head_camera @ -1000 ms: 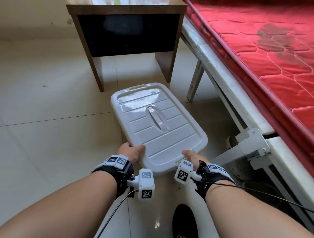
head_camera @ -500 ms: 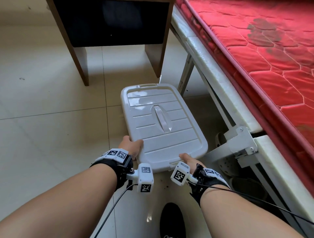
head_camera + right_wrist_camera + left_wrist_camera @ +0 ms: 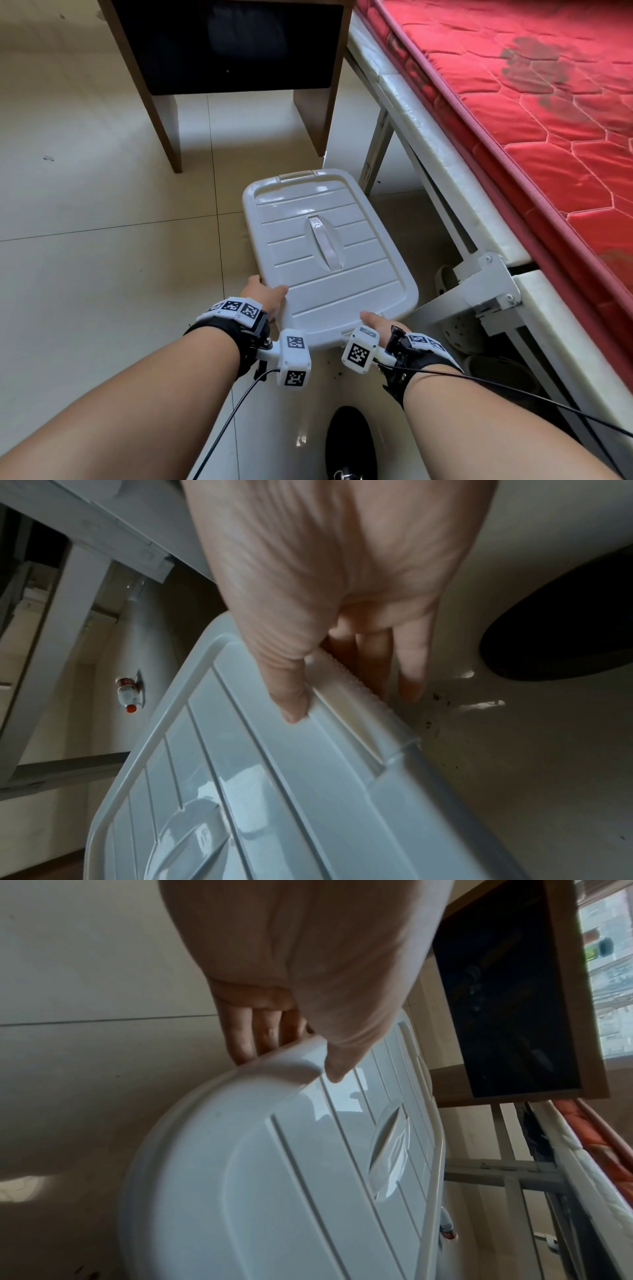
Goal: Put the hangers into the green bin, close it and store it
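The bin point(image 3: 325, 246) shows only its closed white lid with a recessed handle; its green body and the hangers are hidden. It lies lengthwise away from me on the tiled floor, beside the bed. My left hand point(image 3: 265, 298) grips the near left corner, thumb on top of the lid point(image 3: 308, 1177) and fingers point(image 3: 260, 1031) under the rim. At the near right edge, my right hand point(image 3: 376, 322) holds on by the ribbed latch, with the thumb pressed on the lid point(image 3: 274, 791) and the fingers point(image 3: 377, 647) curled below.
A wooden table point(image 3: 161, 113) with a dark panel stands beyond the bin. The white bed frame point(image 3: 445, 192) with a red mattress point(image 3: 531, 120) runs along the right. Under it lie a perforated slipper point(image 3: 459, 329) and a small bottle point(image 3: 128, 693). A black shoe point(image 3: 349, 442) is near me.
The bin has shifted right, closer to the bed frame, and its far end now lies near the bed leg. Both hands keep the same grip on the near edge.
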### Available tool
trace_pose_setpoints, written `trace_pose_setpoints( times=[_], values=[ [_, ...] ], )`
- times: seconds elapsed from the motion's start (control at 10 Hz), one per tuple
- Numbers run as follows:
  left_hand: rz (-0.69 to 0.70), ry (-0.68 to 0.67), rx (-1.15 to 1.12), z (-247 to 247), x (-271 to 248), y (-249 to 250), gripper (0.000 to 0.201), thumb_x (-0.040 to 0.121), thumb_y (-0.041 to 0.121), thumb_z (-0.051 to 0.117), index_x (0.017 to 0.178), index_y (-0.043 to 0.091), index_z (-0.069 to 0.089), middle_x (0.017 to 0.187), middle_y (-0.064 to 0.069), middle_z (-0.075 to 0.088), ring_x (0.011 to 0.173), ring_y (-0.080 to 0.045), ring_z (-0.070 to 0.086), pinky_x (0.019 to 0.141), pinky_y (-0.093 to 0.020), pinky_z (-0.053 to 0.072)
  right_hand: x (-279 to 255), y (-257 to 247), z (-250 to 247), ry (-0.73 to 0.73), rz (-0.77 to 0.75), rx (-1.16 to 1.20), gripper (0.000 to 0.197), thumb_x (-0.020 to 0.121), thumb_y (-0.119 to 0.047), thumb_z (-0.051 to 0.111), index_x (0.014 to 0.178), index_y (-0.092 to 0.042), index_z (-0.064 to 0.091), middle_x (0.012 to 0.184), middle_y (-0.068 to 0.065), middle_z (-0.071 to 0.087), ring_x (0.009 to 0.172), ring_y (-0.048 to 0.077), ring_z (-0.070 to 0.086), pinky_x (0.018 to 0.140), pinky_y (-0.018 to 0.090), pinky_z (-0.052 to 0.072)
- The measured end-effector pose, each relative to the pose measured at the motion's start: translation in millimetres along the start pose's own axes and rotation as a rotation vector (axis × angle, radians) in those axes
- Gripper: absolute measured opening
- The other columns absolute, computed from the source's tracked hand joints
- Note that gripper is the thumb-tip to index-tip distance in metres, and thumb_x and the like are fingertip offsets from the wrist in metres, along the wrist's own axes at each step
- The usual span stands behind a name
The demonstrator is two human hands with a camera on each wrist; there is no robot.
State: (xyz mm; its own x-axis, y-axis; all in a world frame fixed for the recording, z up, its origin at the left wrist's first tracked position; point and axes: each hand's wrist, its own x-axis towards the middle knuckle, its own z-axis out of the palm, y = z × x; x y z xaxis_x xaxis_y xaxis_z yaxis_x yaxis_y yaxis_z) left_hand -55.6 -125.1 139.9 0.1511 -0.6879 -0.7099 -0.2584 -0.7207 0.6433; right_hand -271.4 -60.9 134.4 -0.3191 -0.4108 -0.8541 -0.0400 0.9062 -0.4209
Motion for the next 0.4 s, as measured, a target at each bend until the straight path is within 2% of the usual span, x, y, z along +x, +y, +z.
trace_pose_setpoints(
  times=[0.1, 0.2, 0.3, 0.4],
  values=[
    [0.003, -0.029, -0.017, -11, -17, 6, 0.060, 0.088, 0.022, 0.062, 0.141, 0.013, 0.036, 0.113, -0.008, 0.058, 0.087, -0.027, 0.063, 0.080, -0.043, 0.059, -2, 0, 1, -0.021, -0.016, -0.065, 0.050, 0.076, -0.054, 0.066, 0.093, -0.007, 0.067, 0.085, 0.013, 0.072, 0.092, 0.032, 0.069, 0.100, 0.045, 0.048],
    [-0.003, -0.133, -0.041, -21, -32, 6, 0.048, 0.087, 0.018, 0.064, 0.132, 0.015, 0.046, 0.119, -0.006, 0.062, 0.107, -0.028, 0.064, 0.095, -0.047, 0.053, -18, -3, 4, -0.029, -0.030, -0.207, 0.049, 0.085, -0.057, 0.053, 0.094, -0.010, 0.064, 0.105, 0.011, 0.070, 0.102, 0.030, 0.065, 0.104, 0.040, 0.043],
    [0.081, -0.153, 0.041, -32, -46, 9, 0.054, 0.082, 0.029, 0.065, 0.133, 0.022, 0.049, 0.130, -0.002, 0.061, 0.115, -0.026, 0.060, 0.102, -0.045, 0.048, -25, -5, 11, -0.140, -0.037, -0.144, 0.049, 0.098, -0.040, 0.040, 0.132, -0.006, 0.047, 0.139, 0.016, 0.048, 0.109, 0.024, 0.050, 0.102, 0.040, 0.042],
    [0.194, -0.084, 0.150, -48, -66, 20, 0.055, 0.090, 0.027, 0.059, 0.141, 0.015, 0.042, 0.138, -0.008, 0.053, 0.118, -0.027, 0.056, 0.102, -0.038, 0.047, -51, -15, 11, -0.058, -0.080, 0.021, 0.051, 0.101, -0.027, 0.038, 0.144, 0.000, 0.031, 0.149, 0.018, 0.034, 0.114, 0.026, 0.045, 0.086, 0.034, 0.048]
  ],
)
